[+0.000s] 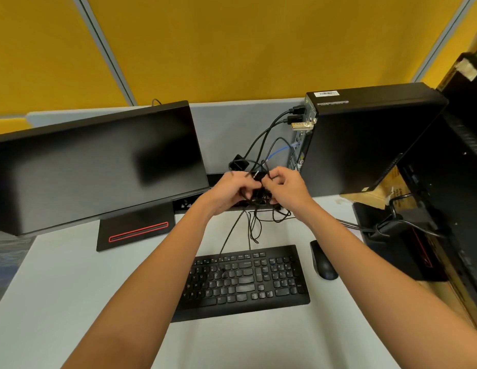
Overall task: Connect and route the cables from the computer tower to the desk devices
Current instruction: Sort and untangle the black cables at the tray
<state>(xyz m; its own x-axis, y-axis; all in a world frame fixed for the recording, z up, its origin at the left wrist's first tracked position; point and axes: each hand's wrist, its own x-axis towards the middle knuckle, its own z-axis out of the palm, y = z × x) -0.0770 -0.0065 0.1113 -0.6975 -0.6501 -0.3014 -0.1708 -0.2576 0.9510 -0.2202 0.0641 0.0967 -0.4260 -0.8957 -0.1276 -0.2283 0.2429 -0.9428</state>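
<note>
So both hands are up in the middle of the frame, working on a tangled bundle of thin black cables point(260, 191) held just above the pale grey tabletop point(72, 275). The left hand point(232, 191) and the right hand point(284, 189) each have their fingers curled in and pinching strands of the knot, nearly touching each other.

The bundle sits between the black flat monitor point(99, 166) at left and the upright black computer tower point(365, 139) at upper right. Several black leads and one blue network cable point(278, 151) arc from the tower's rear ports down into the mess, and loose strands drop onto the tabletop toward the black keyboard point(245, 280). A black mouse point(322, 262) lies just right of the keyboard.

My take on handling: these cords look light and floppy, so they'll snag and loop back on themselves rather than hold any shape. I'd grab at the moulded plug ends, not mid-cord, and tease one lead out at a time. Yanking seems risky, since it could tug the plugs already seated in the tower.
</note>
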